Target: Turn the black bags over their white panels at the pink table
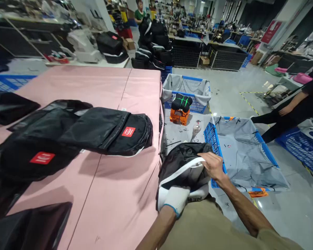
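Observation:
A black backpack [181, 156] with a white-edged opening is held against my body, beside the table's edge. My right hand [211, 165], bare, pinches the white edge at the far right of that opening. My left hand [176, 198], in a white glove with a blue cuff, reaches into the opening; its fingers are hidden inside. On the pink-covered table [125, 194] to the left lies a flat black backpack [112, 130] with a red label. Another black backpack [39, 142] with a red label overlaps it on the left.
A blue basket with a grey liner [250, 152] stands on the floor to the right, another lined basket [186, 86] ahead. Near it is an orange stool [179, 116] with a black bundle on top. A person [294, 107] stands at right. Black bags [156, 41] are piled behind the table.

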Demonstrator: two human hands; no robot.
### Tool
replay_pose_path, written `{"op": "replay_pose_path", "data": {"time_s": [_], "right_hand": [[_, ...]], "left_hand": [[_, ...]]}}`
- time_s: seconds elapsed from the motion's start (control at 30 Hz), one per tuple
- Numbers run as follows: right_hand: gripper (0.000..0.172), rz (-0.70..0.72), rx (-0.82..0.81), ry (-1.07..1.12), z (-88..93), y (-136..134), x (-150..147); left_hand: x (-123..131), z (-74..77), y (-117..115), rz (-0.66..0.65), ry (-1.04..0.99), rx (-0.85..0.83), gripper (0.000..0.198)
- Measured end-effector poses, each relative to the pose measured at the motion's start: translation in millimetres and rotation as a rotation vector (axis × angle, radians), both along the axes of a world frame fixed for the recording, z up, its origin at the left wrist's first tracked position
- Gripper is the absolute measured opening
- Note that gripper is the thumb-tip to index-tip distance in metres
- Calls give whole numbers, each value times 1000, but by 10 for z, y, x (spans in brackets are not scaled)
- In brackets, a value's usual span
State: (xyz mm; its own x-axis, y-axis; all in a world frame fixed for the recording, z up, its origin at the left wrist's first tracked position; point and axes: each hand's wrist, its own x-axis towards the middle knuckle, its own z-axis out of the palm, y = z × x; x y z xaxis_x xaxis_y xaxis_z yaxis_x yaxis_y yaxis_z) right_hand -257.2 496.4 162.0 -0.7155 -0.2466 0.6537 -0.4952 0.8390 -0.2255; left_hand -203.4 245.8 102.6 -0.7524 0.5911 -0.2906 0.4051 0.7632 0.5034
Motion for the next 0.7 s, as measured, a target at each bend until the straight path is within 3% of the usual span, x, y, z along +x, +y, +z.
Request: {"op": "replay_pose_path", "data": {"time_s": [0.1,0.2,0.27,0.33,0.4,0.5,0.63,0.7], "right_hand": [[25,-131,-63,21,36,280,8],[24,-209,-100,31,20,462,-153],[24,-234,-105,35,-24,553,-375],[25,-252,-113,35,-95,631,-657],[27,-261,-137,6,-182,698,-951],[32,-217,-180,-110,-313,779,-1326],[27,-146,-224,-374,-406,857,-1759],[31,-93,-275,-551,-404,900,-2034]], "left_hand": [[-267,161,338,-185,67,6,16],[-615,404,488,-332,541,289,31],[-955,513,550,-241,882,513,36],[-1375,509,649,-65,1034,557,42],[-1821,380,794,78,1022,479,53],[-2384,33,1002,196,912,465,64],[-2821,-380,1020,315,796,647,69],[-2982,-470,921,484,508,694,55]]}}
